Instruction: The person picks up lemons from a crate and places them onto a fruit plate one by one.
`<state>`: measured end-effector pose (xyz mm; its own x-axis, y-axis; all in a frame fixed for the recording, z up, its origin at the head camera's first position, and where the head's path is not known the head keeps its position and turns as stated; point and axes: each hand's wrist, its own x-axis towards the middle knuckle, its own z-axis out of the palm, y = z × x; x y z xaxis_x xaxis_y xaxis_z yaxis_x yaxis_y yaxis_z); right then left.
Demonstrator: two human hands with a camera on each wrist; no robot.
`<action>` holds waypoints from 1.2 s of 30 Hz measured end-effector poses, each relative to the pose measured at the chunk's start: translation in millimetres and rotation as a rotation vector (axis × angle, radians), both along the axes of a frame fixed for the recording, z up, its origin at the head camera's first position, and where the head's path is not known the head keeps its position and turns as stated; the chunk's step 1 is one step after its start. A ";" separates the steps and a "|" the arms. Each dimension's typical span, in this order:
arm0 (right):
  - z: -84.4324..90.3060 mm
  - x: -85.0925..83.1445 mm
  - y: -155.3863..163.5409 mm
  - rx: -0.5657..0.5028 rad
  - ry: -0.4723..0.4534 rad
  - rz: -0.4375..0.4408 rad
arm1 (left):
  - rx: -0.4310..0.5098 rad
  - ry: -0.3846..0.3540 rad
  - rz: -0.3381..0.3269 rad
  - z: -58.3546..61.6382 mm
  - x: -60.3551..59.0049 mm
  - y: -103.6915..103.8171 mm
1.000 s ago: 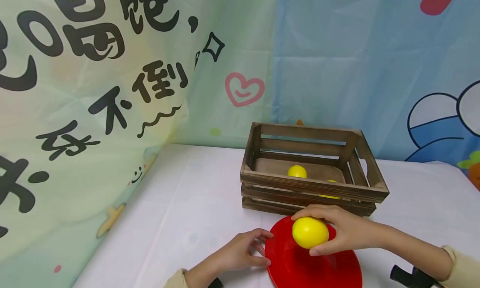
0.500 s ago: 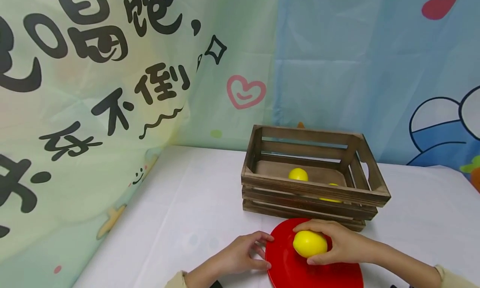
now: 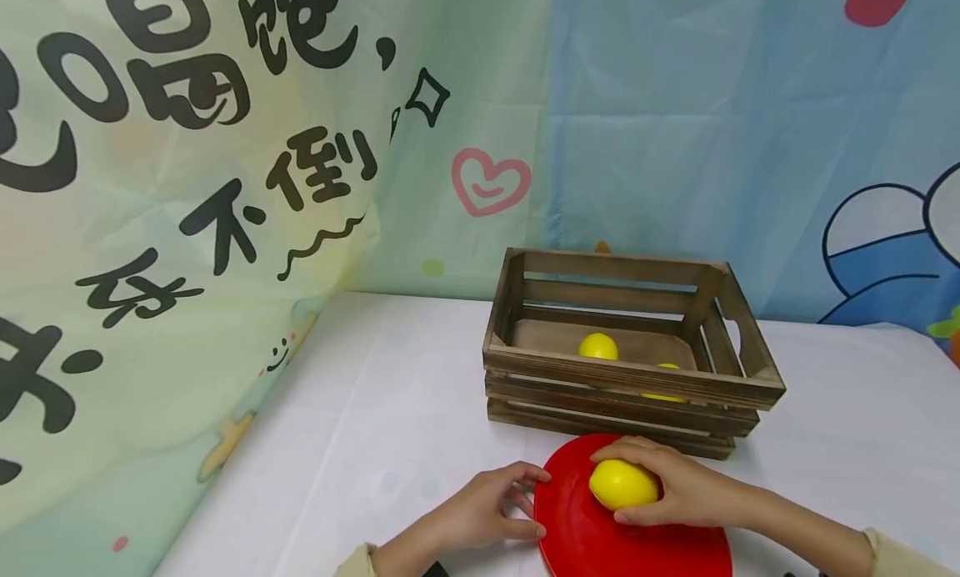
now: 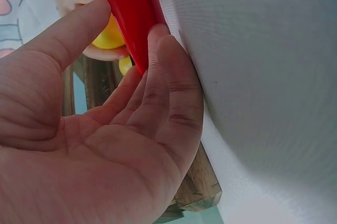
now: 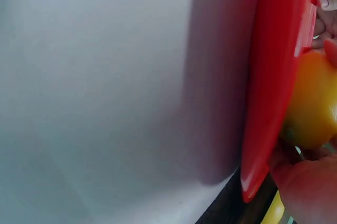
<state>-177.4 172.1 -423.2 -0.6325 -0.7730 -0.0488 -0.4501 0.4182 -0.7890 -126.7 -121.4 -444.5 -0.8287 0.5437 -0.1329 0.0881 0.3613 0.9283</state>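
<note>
A bright yellow lemon (image 3: 624, 484) is in my right hand (image 3: 678, 487), thumb at the near side and fingers round the far side. Beneath it lies a red plate (image 3: 573, 544), cut off by the bottom of the head view. My left hand (image 3: 491, 508) holds the plate's left edge; in the left wrist view its thumb (image 4: 87, 24) touches the rim and the other fingers (image 4: 176, 77) reach along the underside. The right wrist view shows the lemon (image 5: 313, 100) low over the plate (image 5: 274, 66); whether it touches the plate is hard to tell.
Right behind the plate stands a slatted wooden crate (image 3: 630, 368). Inside are a yellow lemon (image 3: 597, 346) and a second yellow fruit (image 3: 666, 383), partly hidden by the slats. A white cloth (image 3: 397, 393) covers the table, and printed curtains (image 3: 645, 127) hang behind.
My right hand has lowered the lemon toward the plate over the first half second, then stays almost still. The left hand keeps its place at the rim.
</note>
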 end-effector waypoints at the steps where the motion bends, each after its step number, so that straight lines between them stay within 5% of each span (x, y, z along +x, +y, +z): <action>1: -0.5 -0.2 0.4 -0.008 0.003 -0.004 | -0.003 -0.002 0.001 0.0 0.0 0.2; 12: -3.2 -1.6 2.0 -0.074 0.100 0.022 | -0.017 0.000 0.003 0.0 -0.6 0.7; 24: -2.0 -6.0 7.3 -0.132 -0.009 0.016 | -0.018 -0.019 0.010 0.9 -0.5 1.4; 36: 8.1 -2.2 12.1 -0.197 0.070 0.000 | -0.034 -0.029 0.024 1.8 0.2 2.3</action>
<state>-179.7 184.3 -415.1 -0.6288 -0.7634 0.1474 -0.5066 0.2584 -0.8226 -126.5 -119.0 -442.8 -0.8367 0.5188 -0.1757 0.0520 0.3945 0.9174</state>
